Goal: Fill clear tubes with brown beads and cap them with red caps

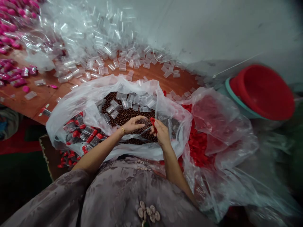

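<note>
My right hand (161, 131) pinches a small red plastic cap (152, 120) between thumb and fingers. Facing it, my left hand (135, 125) has its fingers curled around what looks like a small clear plastic container (145, 121), mostly hidden and hard to make out. Both hands are over a white plastic bag (71, 86), which lies spread and full of small brown balls (123, 117). Loose clear containers (130, 101) rest on the balls at the far side. Left of my left arm lie filled containers with red caps (88, 134).
Many clear containers (101, 47) are heaped at the back of the orange-brown table (30, 105). Pink capped items (9, 31) pile up at far left. Red parts (199, 148) lie in another clear bag (227, 126) at right, beside a red basin (262, 93). A cardboard box (47, 154) stands at lower left.
</note>
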A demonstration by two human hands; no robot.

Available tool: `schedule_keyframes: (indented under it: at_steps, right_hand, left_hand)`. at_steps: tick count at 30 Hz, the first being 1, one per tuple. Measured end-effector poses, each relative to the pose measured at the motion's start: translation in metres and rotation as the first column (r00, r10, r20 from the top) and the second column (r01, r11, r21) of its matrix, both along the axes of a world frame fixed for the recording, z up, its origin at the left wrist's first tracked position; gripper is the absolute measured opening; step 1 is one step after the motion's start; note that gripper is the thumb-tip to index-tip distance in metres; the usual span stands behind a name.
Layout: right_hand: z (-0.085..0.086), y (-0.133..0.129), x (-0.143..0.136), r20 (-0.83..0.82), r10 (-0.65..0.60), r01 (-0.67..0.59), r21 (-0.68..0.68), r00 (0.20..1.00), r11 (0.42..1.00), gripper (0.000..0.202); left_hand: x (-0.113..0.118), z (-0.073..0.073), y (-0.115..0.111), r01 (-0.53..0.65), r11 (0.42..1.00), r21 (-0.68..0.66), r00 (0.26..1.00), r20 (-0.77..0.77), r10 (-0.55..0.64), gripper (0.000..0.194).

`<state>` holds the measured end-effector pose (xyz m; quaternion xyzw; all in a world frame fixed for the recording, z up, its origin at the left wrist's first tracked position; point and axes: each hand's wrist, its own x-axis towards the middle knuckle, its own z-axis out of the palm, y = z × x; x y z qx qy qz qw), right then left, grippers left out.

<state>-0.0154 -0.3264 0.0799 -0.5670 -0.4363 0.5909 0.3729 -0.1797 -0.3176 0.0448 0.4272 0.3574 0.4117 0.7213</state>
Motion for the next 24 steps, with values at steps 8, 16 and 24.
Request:
schedule_keyframes:
  at_steps: [8, 16, 24]
  right_hand:
    - [0.001, -0.005, 0.005, 0.105, 0.056, -0.053, -0.032, 0.993, 0.998, 0.043]
    - [0.009, -0.014, 0.003, 0.467, 0.049, -0.209, 0.297, 0.883, 0.932, 0.039]
    - [0.004, -0.015, -0.002, 0.161, 0.063, -0.06, -0.019, 0.985, 0.998, 0.049]
  left_hand:
    - [0.01, 0.003, -0.01, 0.081, 0.996, -0.045, 0.996, -0.039, -0.083, 0.054]
    - [0.019, 0.011, -0.012, 0.003, 1.0, 0.017, 0.995, -0.097, -0.001, 0.049]
    - [0.017, 0.015, -0.014, 0.068, 0.987, 0.143, 0.95, -0.313, -0.02, 0.038]
